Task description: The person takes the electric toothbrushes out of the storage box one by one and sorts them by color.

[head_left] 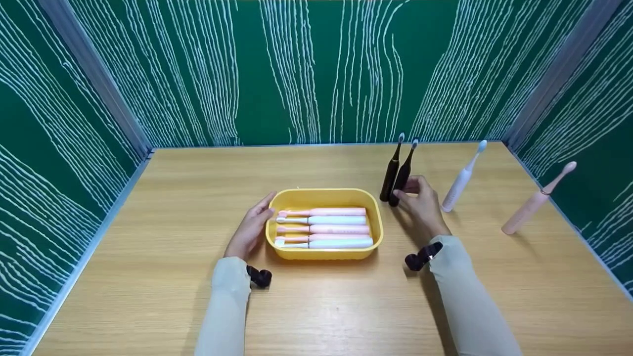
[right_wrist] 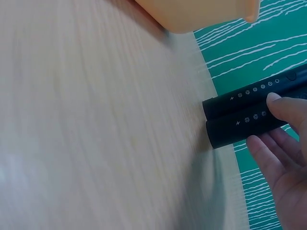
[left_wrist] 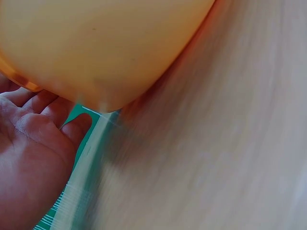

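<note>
A yellow tray (head_left: 324, 194) sits mid-table with several pink and white electric toothbrushes (head_left: 324, 228) lying in it side by side. My left hand (head_left: 262, 210) rests with straight fingers against the tray's left side; the left wrist view shows the palm (left_wrist: 33, 139) beside the tray wall (left_wrist: 105, 48). Two black toothbrushes stand upright right of the tray, one (head_left: 390, 173) just left of the other (head_left: 403, 173). My right hand (head_left: 410, 195) grips the nearer black toothbrush (right_wrist: 240, 124), thumb on its front and fingers behind, next to the second one (right_wrist: 235, 99).
A white toothbrush (head_left: 462, 179) and a pink toothbrush (head_left: 534, 200) stand upright farther right on the wooden table (head_left: 173, 198). Green patterned walls (head_left: 316, 69) close off the back and both sides. A corner of the tray (right_wrist: 201, 14) shows in the right wrist view.
</note>
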{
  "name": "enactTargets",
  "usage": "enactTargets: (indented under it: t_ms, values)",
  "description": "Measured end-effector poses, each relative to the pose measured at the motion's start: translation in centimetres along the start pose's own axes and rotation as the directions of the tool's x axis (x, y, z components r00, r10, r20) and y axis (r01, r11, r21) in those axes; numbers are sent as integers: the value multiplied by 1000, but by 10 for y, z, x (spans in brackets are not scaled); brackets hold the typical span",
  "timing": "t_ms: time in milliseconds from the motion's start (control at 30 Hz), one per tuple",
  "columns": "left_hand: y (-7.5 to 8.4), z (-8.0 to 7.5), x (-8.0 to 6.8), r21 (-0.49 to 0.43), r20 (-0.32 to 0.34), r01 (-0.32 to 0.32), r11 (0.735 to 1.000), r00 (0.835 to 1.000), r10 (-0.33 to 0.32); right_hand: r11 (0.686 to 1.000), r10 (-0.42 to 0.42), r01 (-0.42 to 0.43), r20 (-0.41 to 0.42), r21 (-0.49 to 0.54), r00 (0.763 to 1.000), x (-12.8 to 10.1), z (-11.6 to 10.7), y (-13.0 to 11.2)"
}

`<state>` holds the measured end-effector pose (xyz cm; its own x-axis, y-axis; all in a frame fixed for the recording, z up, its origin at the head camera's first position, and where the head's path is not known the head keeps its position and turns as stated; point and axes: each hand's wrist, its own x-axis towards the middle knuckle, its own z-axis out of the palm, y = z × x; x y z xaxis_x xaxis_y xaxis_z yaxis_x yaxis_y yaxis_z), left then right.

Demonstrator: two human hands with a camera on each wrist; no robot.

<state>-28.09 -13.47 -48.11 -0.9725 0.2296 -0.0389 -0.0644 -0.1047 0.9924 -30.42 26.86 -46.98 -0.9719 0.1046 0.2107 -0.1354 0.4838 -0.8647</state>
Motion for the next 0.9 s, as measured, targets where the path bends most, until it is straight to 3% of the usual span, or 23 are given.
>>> enactTargets:
  t_ms: [600,900]
  values:
    - [0,0,2,22,-19,10,1000,1000,-10,999,-14,13,30,44,999,-5,-3,-5]
    - [2,1,-1,6,11,7,1000,1000,-7,999,-7,7,11,32,1000,-4,-3,-7]
